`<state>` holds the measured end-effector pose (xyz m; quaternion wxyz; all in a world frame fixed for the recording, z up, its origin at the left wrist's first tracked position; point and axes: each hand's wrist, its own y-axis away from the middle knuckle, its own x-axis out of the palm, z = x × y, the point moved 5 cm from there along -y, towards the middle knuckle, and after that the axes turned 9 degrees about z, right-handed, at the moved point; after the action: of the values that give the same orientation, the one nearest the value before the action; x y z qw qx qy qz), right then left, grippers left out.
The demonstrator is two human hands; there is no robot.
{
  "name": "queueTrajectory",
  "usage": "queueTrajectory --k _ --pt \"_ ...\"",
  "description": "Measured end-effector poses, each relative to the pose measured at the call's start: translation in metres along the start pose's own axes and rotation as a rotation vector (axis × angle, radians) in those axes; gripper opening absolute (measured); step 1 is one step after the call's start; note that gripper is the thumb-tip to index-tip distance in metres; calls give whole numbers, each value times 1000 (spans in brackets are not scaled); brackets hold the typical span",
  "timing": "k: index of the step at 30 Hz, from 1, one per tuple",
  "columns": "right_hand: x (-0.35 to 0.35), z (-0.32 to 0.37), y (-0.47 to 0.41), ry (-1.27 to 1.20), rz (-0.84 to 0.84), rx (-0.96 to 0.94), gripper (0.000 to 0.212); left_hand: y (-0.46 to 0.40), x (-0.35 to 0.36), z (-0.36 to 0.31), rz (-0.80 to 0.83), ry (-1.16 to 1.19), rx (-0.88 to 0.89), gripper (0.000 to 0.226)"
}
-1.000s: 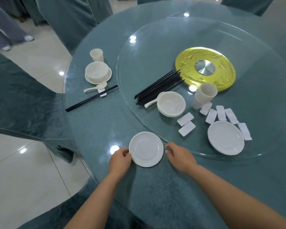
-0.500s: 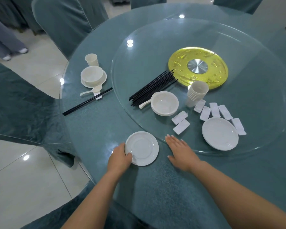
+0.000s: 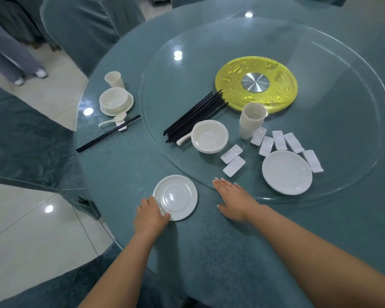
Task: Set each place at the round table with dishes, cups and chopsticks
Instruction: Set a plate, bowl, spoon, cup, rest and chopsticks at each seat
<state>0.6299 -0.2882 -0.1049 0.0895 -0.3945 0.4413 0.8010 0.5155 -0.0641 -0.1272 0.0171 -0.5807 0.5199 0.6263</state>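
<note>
One saucer (image 3: 175, 197) is sitting on the round table (image 3: 125, 174) at the near edge, just outside the rim of the glass turntable (image 3: 320, 52), and the left hand (image 3: 150, 216) is gripping its near-left rim, fingers curled over the edge. Beside it the right hand (image 3: 233, 201) is reaching flat toward the turntable, fingers straight and close together, holding nothing, fingertips just over the glass rim.

Across to the left, one finished place is showing the pattern: a cup (image 3: 113, 79), a bowl on its saucer (image 3: 116, 101), a spoon (image 3: 111, 121) and a chopstick pair (image 3: 108, 133) on a rest.

Everything for this place is waiting on the turntable: the stacked bowls (image 3: 210, 136), the stacked cups (image 3: 251, 120), the loose chopsticks (image 3: 195, 116), the white rests (image 3: 232, 160) and a plate stack (image 3: 287, 172).

By my reading, the saucer is being squared up. Doing it well is calling for a steady left hand on the rim while the right is lifting only the top bowl, peeling it cleanly off the stack and centring it in the saucer's ring, then matching the neighbour's spacing from the table edge.
</note>
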Motion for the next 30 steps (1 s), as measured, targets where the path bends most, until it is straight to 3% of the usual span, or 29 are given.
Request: queueTrajectory --k 13,18,26,30 --pt "-6 -14 11 -151 -58 -54 65 25 -5 -13 -39 37 9 61" --pt "-28 -17 15 -320 -121 -11 49 23 -35 -50 -123 -6 115 57" --pt "-68 -40 23 -495 -283 97 43 0 -75 -118 -134 97 308 57" --pt "-87 -49 20 -529 -329 146 43 -15 -88 -142 -163 -60 364 55"
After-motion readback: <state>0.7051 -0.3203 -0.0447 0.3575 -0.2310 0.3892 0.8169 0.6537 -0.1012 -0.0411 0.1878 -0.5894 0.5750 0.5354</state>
